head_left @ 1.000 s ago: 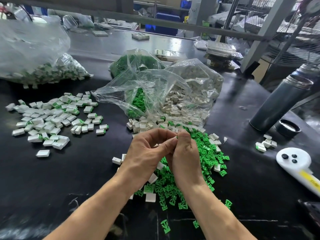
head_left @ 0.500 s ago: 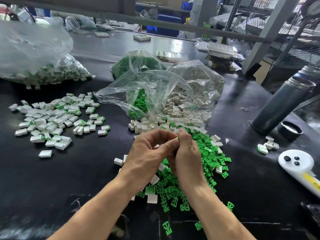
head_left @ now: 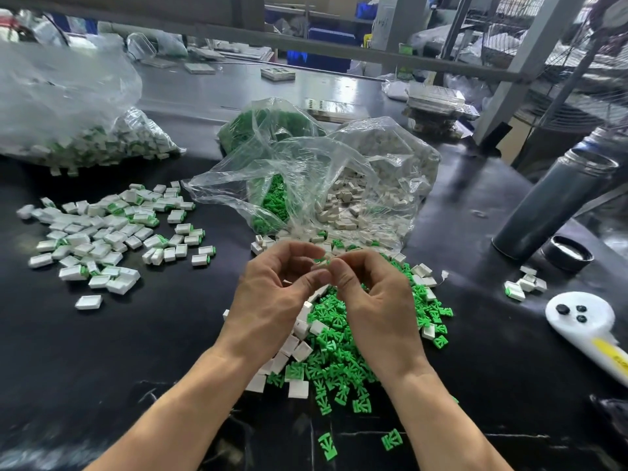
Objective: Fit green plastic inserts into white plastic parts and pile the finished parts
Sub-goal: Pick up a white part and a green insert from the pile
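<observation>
On the black table [head_left: 102, 351] the largest things are the clear plastic bags [head_left: 339, 185] in the middle, holding loose green and white pieces; they are soft and will slide or collapse if pulled. To the left lies the pile of finished parts [head_left: 112, 232], white blocks with green showing at one end. In front of the person is the heap of green inserts [head_left: 339, 362], mixed with some white parts [head_left: 299, 389]. These pieces look very light, stiff and smooth, so they probably slip easily and scatter at a small push. The left hand [head_left: 272, 300] and the right hand [head_left: 377, 300] meet above this heap, and their thumbs and forefingers pinch one small white part with green [head_left: 321, 264] between them; the other fingers are curled loosely. Such a small piece is best held by its flat sides, at the fingertips, leaving the open end free for the insert.
</observation>
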`<state>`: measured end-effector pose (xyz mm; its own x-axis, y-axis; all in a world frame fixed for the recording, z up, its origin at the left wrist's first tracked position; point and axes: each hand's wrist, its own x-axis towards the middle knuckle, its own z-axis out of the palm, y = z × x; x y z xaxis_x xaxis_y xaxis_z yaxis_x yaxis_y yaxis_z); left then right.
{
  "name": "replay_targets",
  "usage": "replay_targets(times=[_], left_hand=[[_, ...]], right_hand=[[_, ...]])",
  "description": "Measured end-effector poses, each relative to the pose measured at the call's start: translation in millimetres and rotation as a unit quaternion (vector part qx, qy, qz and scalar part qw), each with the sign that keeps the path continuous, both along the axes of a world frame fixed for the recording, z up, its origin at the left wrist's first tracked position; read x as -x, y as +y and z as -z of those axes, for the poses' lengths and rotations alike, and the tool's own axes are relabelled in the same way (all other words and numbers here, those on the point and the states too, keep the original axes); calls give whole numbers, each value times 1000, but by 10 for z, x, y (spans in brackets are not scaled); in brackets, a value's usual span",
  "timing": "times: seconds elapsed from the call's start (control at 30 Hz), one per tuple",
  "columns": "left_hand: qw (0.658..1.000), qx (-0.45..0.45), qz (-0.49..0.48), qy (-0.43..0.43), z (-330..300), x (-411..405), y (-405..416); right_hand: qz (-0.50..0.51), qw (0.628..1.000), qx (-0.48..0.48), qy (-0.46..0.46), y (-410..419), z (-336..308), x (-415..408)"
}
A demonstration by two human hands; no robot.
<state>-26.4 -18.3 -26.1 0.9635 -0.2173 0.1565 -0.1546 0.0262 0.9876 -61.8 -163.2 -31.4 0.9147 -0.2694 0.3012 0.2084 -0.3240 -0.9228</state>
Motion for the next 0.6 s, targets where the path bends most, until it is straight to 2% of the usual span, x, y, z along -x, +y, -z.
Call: replay_targets(times=[0.17,0.33,0.43,0.53,0.6], left_hand=[[992,-99,-4,-76,12,0,2],[966,-198,-46,-160,9,-21,65],[954,-242,-75,-160,8,-70,145],[936,-312,-103,-126,49,-158,253],[920,-359,-121,-102,82,-206,314]], right_hand=[[31,999,23,30,0,12,1],[45,996,57,51,-9,-12,18],[73,979,172,76,-112,-29,19],[89,934,317,139,-210,-67,21],[71,912,354,196,-252,-93,26]])
